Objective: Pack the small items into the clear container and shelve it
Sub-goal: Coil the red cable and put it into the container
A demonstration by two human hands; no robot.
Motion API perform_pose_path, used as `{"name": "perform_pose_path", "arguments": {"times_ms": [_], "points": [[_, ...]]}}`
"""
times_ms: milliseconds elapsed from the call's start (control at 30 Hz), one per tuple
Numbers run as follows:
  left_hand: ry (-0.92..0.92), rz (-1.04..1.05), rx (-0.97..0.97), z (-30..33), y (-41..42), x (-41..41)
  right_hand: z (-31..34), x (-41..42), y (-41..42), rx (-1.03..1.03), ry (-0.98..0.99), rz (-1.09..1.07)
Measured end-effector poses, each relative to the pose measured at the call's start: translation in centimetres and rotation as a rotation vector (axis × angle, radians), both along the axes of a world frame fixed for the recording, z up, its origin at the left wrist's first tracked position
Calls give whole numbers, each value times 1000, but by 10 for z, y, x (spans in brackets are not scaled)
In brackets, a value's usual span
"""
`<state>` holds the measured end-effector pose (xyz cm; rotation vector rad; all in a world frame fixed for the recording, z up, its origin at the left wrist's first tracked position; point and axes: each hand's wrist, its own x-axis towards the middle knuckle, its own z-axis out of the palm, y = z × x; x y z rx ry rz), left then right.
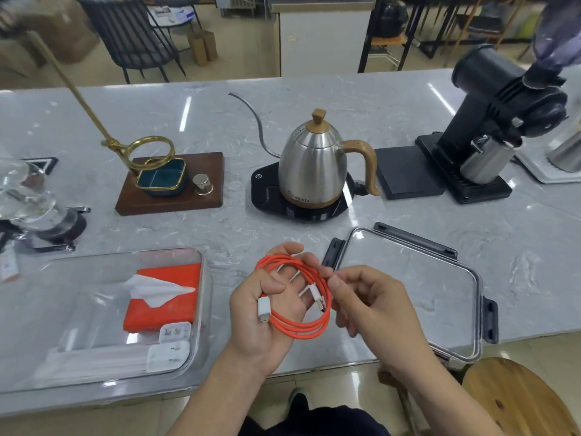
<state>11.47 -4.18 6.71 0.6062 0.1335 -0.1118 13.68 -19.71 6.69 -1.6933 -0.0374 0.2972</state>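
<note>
Orange cable (pixel 295 297), wound into a loose coil, sits between both hands just above the near edge of the table (pixel 314 99). The left hand (pixel 267 313) cups the coil from below, its thumb pressing the loops and the white plug (pixel 263 309) against the palm, fingers (pixel 294 250) curled up through the ring. The right hand (pixel 366 297) pinches the coil's right side near the second connector (pixel 316 294), thumb and forefinger closed on the cord.

The cable looks light, soft and springy; a coil like this probably wants to unwind once released, so the best hold is likely across all the loops at one point, with both plug ends tucked in, rather than by a single strand.

Left of the hands, the clear container (pixel 201 309) lies open on the table, already holding an orange tissue pack (pixel 163 306), two white chargers (pixel 171 344) and what seems to be a flat white packet along its near wall. To the right lies its lid (pixel 418 291), with dark latches. Further back stand a steel kettle (pixel 314 165) on its base, a wooden stand (pixel 171 184) with a brass ring, and a black grinder (pixel 496 121).
</note>
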Motion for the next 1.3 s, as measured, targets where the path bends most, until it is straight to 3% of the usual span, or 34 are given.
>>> {"name": "perform_pose_path", "arguments": {"times_ms": [467, 667, 767, 1000, 1100, 1300], "points": [[-171, 98, 106, 15, 101, -42, 17, -10, 98, 410, 405, 514], [-91, 137, 258, 19, 172, -66, 27, -16, 160, 405, 441, 618], [17, 214, 473, 27, 205, -75, 33, -18, 192, 363, 391, 611], [186, 322, 1331, 27, 266, -88, 32, -21, 255, 116, 275, 528], [204, 328, 1539, 22, 282, -93, 29, -20, 271, -31, 221, 500], [306, 414, 1777, 11, 304, -91, 17, -20, 299, -265, 165, 436]]}}
